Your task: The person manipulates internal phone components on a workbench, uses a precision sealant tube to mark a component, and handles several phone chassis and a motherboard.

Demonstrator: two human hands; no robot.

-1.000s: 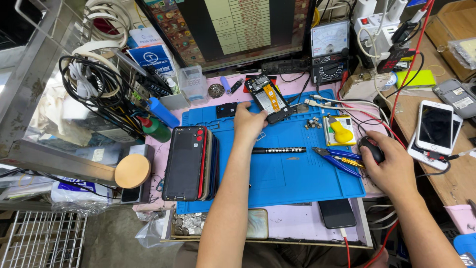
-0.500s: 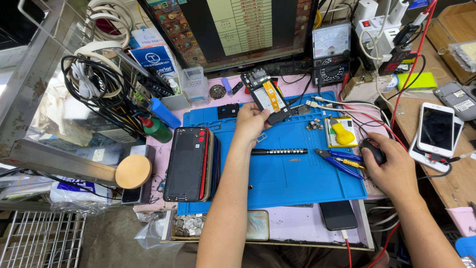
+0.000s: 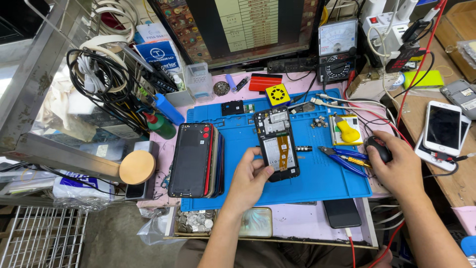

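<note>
Our left hand [image 3: 248, 181] grips the opened phone [image 3: 276, 143] over the blue mat [image 3: 317, 178]; our right hand [image 3: 396, 166] cups the black mouse [image 3: 378, 147]; a yellow square label [image 3: 277, 94] lies behind.

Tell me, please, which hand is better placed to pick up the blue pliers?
Right, probably: the right hand rests on the mouse beside the pliers, while the left hand grips the opened phone.

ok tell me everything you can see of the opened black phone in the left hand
The opened black phone has its back cover off, showing a dark battery crossed by an orange flex strip, with a board and metal shields above. It is held over the blue rubber work mat, screen side away from the camera, gripped at its lower left edge by the left hand.
</note>
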